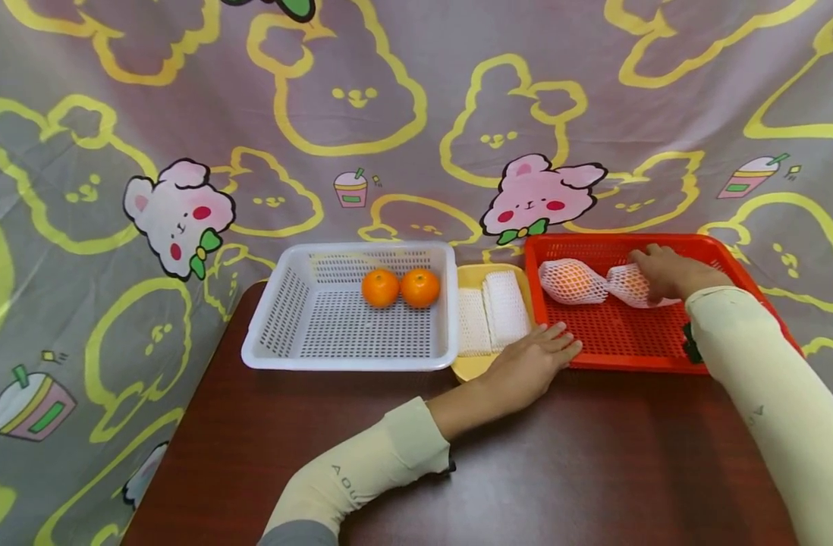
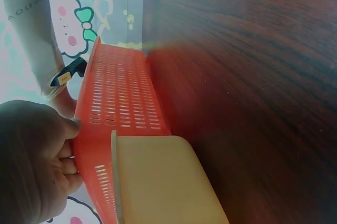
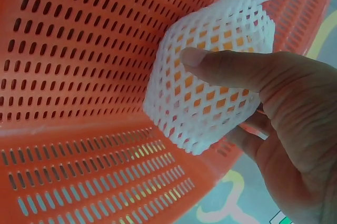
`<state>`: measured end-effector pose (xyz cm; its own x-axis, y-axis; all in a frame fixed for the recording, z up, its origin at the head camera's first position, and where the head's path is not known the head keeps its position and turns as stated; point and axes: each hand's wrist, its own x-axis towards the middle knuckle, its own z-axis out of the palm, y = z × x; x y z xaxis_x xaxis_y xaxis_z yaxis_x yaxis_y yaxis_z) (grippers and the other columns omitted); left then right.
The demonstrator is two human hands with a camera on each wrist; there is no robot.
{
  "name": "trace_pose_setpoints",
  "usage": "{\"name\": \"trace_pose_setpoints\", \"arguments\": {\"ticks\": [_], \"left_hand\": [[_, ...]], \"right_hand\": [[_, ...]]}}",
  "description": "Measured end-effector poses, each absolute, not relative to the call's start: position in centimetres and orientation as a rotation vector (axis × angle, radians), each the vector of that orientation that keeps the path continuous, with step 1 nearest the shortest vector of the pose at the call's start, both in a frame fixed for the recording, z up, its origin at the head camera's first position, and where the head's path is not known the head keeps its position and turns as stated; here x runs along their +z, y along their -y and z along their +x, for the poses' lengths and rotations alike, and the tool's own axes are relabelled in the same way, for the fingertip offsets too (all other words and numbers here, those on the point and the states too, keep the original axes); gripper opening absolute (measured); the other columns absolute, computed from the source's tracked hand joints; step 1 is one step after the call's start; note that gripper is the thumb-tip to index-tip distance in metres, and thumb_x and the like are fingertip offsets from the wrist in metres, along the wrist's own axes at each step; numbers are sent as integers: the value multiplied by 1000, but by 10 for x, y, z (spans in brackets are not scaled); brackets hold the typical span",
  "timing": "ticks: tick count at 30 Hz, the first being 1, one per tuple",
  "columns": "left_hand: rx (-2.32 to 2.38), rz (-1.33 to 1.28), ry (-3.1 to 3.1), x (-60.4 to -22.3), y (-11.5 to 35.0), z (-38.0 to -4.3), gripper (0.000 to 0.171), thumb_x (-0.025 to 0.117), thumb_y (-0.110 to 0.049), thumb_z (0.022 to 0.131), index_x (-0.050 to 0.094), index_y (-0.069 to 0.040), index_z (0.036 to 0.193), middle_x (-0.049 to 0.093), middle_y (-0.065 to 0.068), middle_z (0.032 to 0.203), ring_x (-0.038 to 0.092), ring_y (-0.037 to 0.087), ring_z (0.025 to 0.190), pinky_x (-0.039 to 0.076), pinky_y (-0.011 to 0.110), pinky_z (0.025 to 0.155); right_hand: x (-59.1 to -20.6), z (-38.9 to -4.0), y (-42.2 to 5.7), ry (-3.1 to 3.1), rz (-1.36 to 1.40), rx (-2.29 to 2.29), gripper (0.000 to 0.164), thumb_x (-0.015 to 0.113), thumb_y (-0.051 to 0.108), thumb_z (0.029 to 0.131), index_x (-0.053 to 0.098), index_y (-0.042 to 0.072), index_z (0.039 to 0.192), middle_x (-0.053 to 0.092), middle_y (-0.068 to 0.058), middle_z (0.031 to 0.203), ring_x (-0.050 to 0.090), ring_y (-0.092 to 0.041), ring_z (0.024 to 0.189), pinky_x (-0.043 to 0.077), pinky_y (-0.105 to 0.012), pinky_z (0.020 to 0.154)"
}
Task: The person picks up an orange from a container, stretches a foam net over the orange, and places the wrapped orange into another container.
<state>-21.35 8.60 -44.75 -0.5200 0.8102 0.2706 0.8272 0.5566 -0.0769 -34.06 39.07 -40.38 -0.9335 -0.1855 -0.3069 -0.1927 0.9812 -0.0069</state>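
In the red basket, my right hand grips an orange in a white foam net, the thumb lying across the mesh. Beside it at the left end of the basket lies another netted orange. My left hand rests at the front left corner of the red basket, its fingers relaxed over the rim and holding nothing. Next to that hand, a yellow tray bears white foam nets in two stacks.
On the left stands a white basket with two bare oranges near its right back side. All the containers line up along a patterned curtain behind the dark wooden table.
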Motion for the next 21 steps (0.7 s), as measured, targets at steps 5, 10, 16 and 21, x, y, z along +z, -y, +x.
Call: {"name": "trace_pose_setpoints", "arguments": {"ticks": [5, 10, 16, 21], "left_hand": [[-79, -1349, 2523, -446, -86, -213, 37, 44, -24, 102, 54, -20, 138, 54, -3, 140, 40, 15, 138, 31, 31, 115], [-81, -1346, 2531, -446, -87, -213, 37, 44, -25, 102, 53, -20, 138, 54, -4, 140, 40, 15, 138, 31, 31, 115], [-105, -1361, 2533, -446, -88, -213, 39, 45, -28, 102, 52, -18, 139, 52, -2, 142, 38, 17, 139, 29, 33, 116], [-156, -1370, 2580, -446, -85, -210, 47, 44, -34, 101, 45, -14, 144, 45, 3, 148, 30, 19, 144, 23, 36, 119]], "right_hand": [[-401, -338, -394, -2836, -273, 36, 81, 83, 5, 68, 37, -8, 134, 36, -37, 127, 33, -55, 119, 40, -68, 87], [-402, -338, -396, -2842, -276, 21, 81, 82, 10, 71, 36, -9, 134, 35, -37, 128, 32, -55, 120, 38, -70, 90], [-399, -337, -392, -2870, -298, 26, 83, 84, 16, 71, 35, -12, 132, 35, -39, 127, 32, -55, 118, 36, -69, 93], [-388, -332, -366, -2949, -352, 84, 84, 85, 16, 71, 36, -15, 131, 34, -41, 126, 35, -57, 117, 38, -67, 92]]}}
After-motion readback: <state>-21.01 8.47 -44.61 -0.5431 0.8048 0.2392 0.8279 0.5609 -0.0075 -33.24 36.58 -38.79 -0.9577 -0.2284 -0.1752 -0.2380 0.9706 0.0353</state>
